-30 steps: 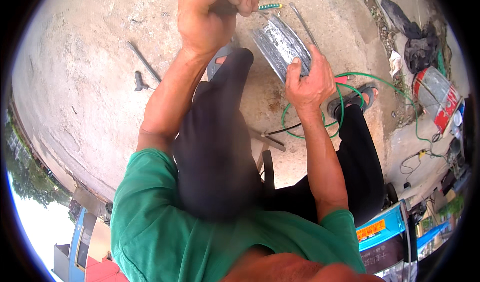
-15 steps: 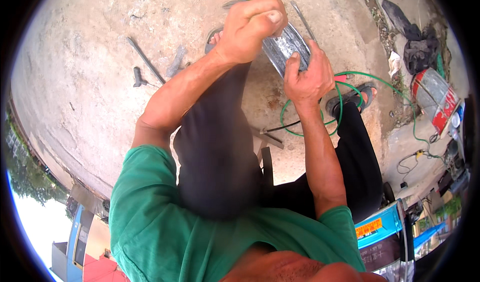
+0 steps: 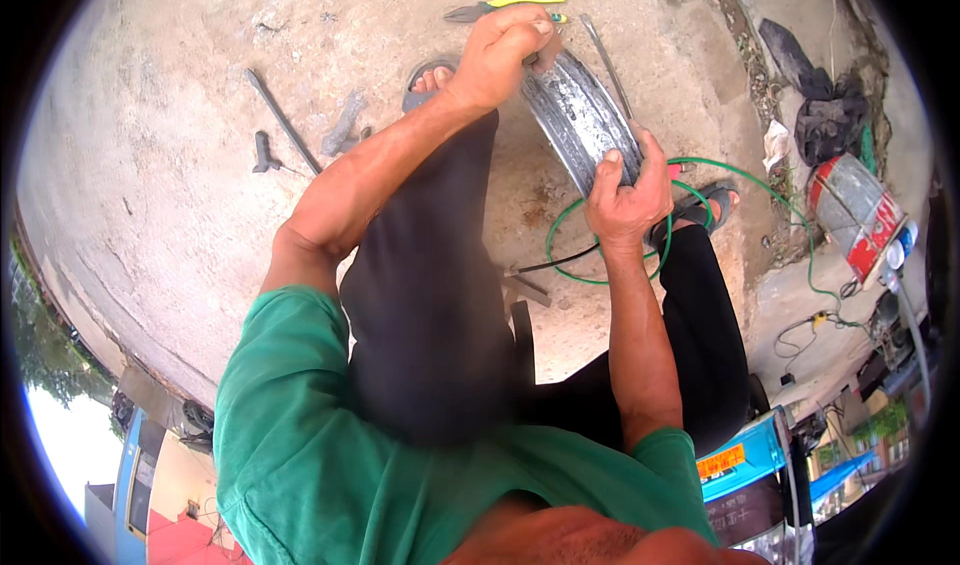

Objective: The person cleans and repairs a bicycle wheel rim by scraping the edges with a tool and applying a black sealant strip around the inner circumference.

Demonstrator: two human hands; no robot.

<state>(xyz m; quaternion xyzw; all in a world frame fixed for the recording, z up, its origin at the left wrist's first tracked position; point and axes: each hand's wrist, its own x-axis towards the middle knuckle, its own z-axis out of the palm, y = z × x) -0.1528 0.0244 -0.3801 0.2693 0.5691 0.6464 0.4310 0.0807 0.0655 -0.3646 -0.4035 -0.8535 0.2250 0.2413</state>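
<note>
A curved wheel part (image 3: 580,115), dark at its edges with a worn silvery-grey face, stands tilted between my hands. I cannot tell whether it is a bare rim or a tyre. My right hand (image 3: 632,187) grips its near end, thumb on the silvery face and fingers round the outer side. At the far end my left hand (image 3: 503,57) is closed in a fist, pressing a small brownish piece (image 3: 545,57) against the part. What that piece is stays unclear. Just beyond my left fist lie pliers (image 3: 500,7) with yellow-green handles.
A thin metal rod (image 3: 604,63) lies right of the wheel part. Leftward are a long bar (image 3: 283,120) and a T-shaped tool (image 3: 264,153). A green hose (image 3: 770,180) loops near my right foot. A dented red-and-grey can (image 3: 855,210) lies farther right.
My right hand has moved nearer to me, and more of the wheel part's silvery face shows. My left fist has shifted slightly left and nearer, uncovering more of the pliers.
</note>
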